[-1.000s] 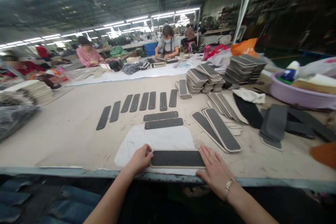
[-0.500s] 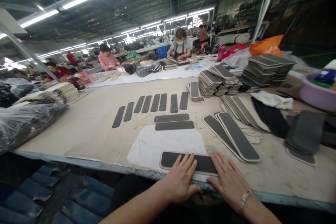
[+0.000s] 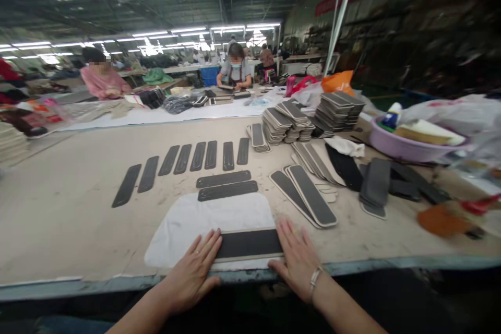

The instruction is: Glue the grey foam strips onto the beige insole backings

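A dark strip with a pale border [image 3: 250, 244] lies flat at the table's front edge, partly on a white cloth [image 3: 176, 222]. My left hand [image 3: 198, 266] rests spread over its left end, a ring on one finger. On the right end lies my right hand [image 3: 295, 258], fingers stretched out, a bracelet at the wrist. Both hands press flat and grasp nothing. Beyond the cloth are two dark strips lying crosswise [image 3: 227, 190] and a row of several upright-lying dark strips [image 3: 198, 156]. Two larger bordered strips [image 3: 313, 195] overlap to the right of the cloth.
Stacks of bordered pieces [image 3: 276, 122] stand at the back right, near a purple basin [image 3: 415, 146]. A brush-like orange object [image 3: 442, 219] lies far right. Dark pieces [image 3: 374, 182] are piled nearer. People sit across the table, one in grey [image 3: 235, 68].
The view has turned to the right. My left hand has slid from the strip's middle to its left end; my right hand stays at the right end.
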A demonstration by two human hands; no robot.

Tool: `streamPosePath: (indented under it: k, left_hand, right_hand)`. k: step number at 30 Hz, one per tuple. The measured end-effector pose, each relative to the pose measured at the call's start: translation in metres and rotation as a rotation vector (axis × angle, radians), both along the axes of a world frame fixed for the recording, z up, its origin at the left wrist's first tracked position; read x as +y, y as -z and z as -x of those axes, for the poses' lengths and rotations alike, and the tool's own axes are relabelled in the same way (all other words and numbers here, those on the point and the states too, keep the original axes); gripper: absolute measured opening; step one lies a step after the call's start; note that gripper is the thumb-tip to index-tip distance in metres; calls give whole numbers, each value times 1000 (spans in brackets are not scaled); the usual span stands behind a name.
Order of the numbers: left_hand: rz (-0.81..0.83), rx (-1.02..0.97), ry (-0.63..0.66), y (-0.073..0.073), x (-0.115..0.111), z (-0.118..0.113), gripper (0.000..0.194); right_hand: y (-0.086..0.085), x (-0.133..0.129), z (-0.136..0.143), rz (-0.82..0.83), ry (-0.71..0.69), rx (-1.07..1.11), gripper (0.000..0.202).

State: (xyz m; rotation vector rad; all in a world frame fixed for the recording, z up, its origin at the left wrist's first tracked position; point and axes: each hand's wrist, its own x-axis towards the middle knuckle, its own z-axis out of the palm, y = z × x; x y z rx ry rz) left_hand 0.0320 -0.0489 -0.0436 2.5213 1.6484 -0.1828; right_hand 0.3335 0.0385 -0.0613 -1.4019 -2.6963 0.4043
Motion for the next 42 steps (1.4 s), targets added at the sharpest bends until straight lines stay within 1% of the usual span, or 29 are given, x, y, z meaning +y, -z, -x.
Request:
streamPosePath:
  k: [2, 4, 6, 8, 9, 11, 15, 18, 21, 23, 25, 27, 30, 32, 35, 36, 37, 40, 41, 42]
  left_hand:
    - [-62, 12, 32, 7, 1, 4, 73]
    - [-116, 31, 59, 13, 2, 8, 73]
    - [-163, 51, 76, 18, 3, 11, 74]
    - [-202, 60, 89, 21, 3, 12, 75]
    - [-217, 58, 92, 22, 3, 13, 76]
    - [-231, 41, 94, 24, 3, 13, 76]
    - [-229, -5, 68, 25, 3, 15, 74]
    - [-230, -5, 76, 26, 4, 17, 76]
    - [-270, 11, 104, 25, 6, 17, 78]
    - [-304, 11, 119, 24, 6, 17, 80]
    - [-321, 13, 123, 24, 6, 17, 81]
    - [-311, 18, 118, 24, 5, 17, 80]
    - [-259, 10, 90, 24, 4, 16, 78]
    - [-238, -2, 70, 24, 3, 15, 77]
    - [-263, -10, 86, 24, 4, 15, 77]
    - [-280, -9, 100, 24, 5, 15, 78]
    - [-302, -8, 114, 24, 6, 16, 80]
    - [-392, -22, 124, 28, 11, 18, 86]
    - [-421, -32, 110, 31, 12, 19, 86]
    - [-437, -41, 87, 34, 14, 20, 86]
  right_hand:
    - [-15, -10, 28, 33, -109, 81, 84]
    - [-24, -21, 57, 67, -246, 185, 84]
    - [-26, -28, 79, 110, -320, 231, 80]
    - [-24, -29, 84, 148, -357, 235, 77]
    - [-22, -27, 80, 160, -361, 227, 77]
    - [-17, -18, 60, 168, -326, 198, 77]
    - [-10, 5, 7, 168, -143, 100, 80]
    - [-9, 16, -15, 161, -65, 71, 73]
    - [-12, 24, -16, 143, -4, 129, 59]
    - [-15, 28, -12, 108, 46, 182, 56]
    - [-20, 33, -7, 77, 69, 201, 62]
    - [-24, 38, -3, 80, 75, 163, 69]
    - [-29, 44, 0, 127, 83, 102, 76]
    - [-30, 46, 0, 158, 82, 101, 80]
    - [-33, 47, 0, 190, 92, 129, 84]
    - [-34, 46, 0, 196, 96, 144, 81]
    - [-35, 46, -1, 202, 95, 163, 72]
    - [-41, 49, -8, 202, 102, 239, 24]
    - [-43, 53, -13, 189, 126, 268, 15]
    - [-45, 58, -20, 168, 164, 296, 17]
